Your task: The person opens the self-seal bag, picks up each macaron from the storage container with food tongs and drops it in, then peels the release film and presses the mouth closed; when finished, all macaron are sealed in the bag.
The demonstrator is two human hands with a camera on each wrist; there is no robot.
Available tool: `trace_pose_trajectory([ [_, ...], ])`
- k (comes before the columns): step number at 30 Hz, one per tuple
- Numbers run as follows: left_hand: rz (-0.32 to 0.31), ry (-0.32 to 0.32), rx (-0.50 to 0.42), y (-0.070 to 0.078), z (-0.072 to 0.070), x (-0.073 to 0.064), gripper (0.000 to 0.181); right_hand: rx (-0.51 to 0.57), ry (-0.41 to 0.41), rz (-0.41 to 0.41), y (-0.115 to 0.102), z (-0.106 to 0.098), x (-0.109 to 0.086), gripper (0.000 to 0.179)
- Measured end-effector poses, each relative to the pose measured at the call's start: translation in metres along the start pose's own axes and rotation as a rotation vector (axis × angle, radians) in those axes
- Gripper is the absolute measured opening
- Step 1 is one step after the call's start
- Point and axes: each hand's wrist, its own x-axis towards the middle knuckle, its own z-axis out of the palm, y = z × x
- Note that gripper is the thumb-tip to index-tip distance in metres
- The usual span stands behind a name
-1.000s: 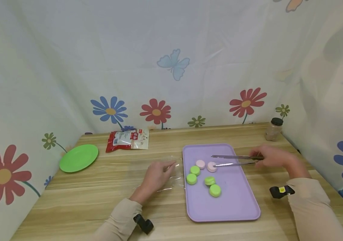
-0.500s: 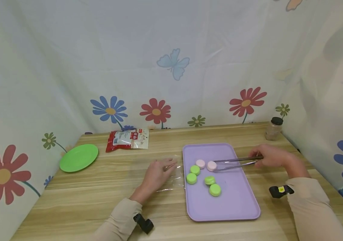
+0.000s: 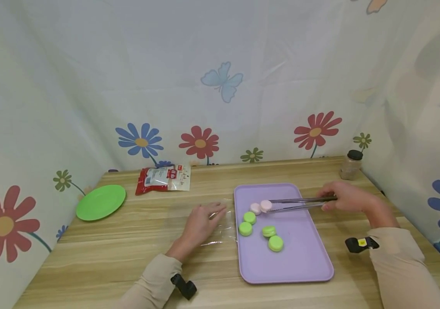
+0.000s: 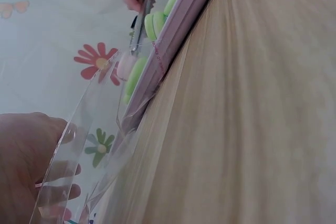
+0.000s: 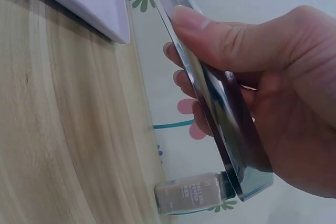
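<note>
My right hand (image 3: 345,196) grips metal tongs (image 3: 301,200); in the right wrist view its thumb presses on their side. The tongs' tips pinch a pink macaron (image 3: 266,206), which overlaps a second pink macaron (image 3: 255,209) in the head view. Several green macarons (image 3: 275,243) lie on the lilac tray (image 3: 293,266). My left hand (image 3: 200,225) holds a clear plastic bag (image 3: 223,231) at the tray's left edge. In the left wrist view the bag's film (image 4: 73,145) rises from the table, with the fingers (image 4: 65,192) partly seen through it.
At the far left is a green plate (image 3: 101,202). A red and white packet (image 3: 163,179) lies at the back. A black-capped seasoning jar (image 3: 351,165) stands at the back right. A flowered curtain (image 3: 220,116) hangs behind the wooden table (image 3: 127,257).
The tongs' tips have come together around the right-hand pink macaron. It has moved left and back, towards the other pink one. My left thumb and fingers have spread apart slightly at the bag.
</note>
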Motion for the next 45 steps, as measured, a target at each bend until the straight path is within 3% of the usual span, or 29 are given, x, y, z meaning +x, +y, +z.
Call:
trace_pose_trajectory([
  [6,-0.004,-0.003,-0.004,0.001,0.0,0.0,0.022,0.045,0.045,-0.037,-0.014,0.001,0.002,0.029],
  [12,-0.003,-0.007,-0.009,0.002,-0.002,0.0,0.024,0.055,0.084,-0.083,-0.033,0.01,0.018,0.035],
  [23,0.014,-0.024,-0.044,0.002,-0.005,0.0,0.027,-0.036,0.04,-0.114,-0.077,0.035,0.05,0.031],
  [33,0.047,-0.012,-0.084,-0.002,0.001,-0.001,0.026,-0.028,0.029,-0.129,-0.115,0.063,0.083,0.033],
  [38,0.048,-0.017,-0.079,0.0,0.0,-0.002,0.027,0.026,0.023,-0.131,-0.122,0.069,0.094,0.034],
  [45,0.031,-0.014,-0.093,0.001,-0.001,-0.002,0.026,0.062,0.045,-0.218,-0.12,0.078,0.109,0.032],
])
